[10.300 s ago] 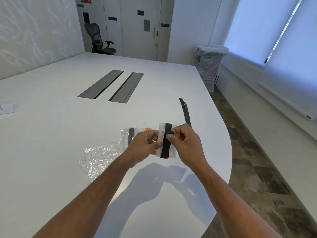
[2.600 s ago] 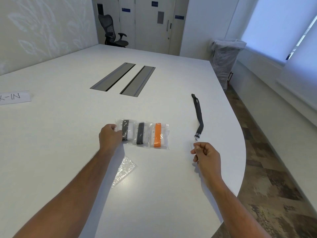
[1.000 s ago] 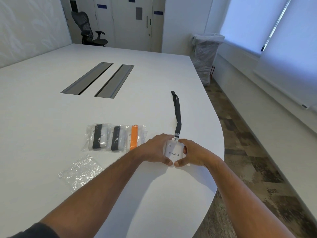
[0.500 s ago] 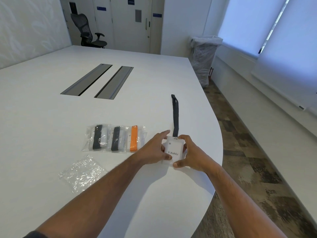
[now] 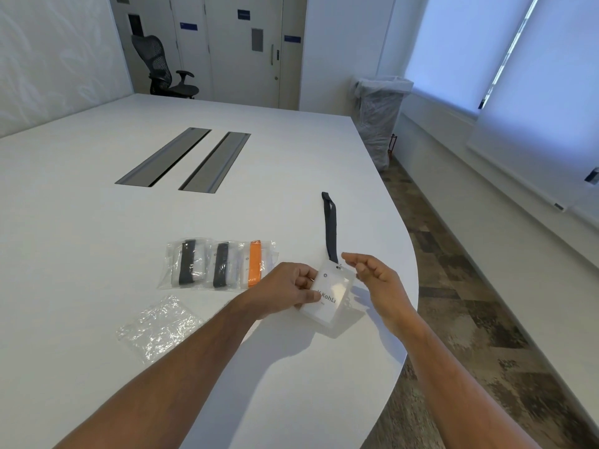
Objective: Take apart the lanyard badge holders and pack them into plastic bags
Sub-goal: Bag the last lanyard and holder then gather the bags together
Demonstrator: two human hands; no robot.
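The left hand (image 5: pixel 285 288) pinches the left edge of the badge holder (image 5: pixel 330 294), lifted just above the desk (image 5: pixel 97 254). The right hand (image 5: pixel 372 278), fingers loosely curled and holding nothing, hovers beside its clip, where the dark lanyard (image 5: pixel 330 228) runs away from both hands. Three packed bags (image 5: pixel 220 264) lie left of the hands, an empty bag (image 5: pixel 158 325) nearer.

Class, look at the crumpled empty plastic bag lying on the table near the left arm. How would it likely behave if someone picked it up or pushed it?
The empty plastic bag is thin, clear and wrinkled, so it would probably flop and sag when lifted. It looks very light, so a push would likely crumple or slide it across the smooth table. Its glossy film may feel slippery.
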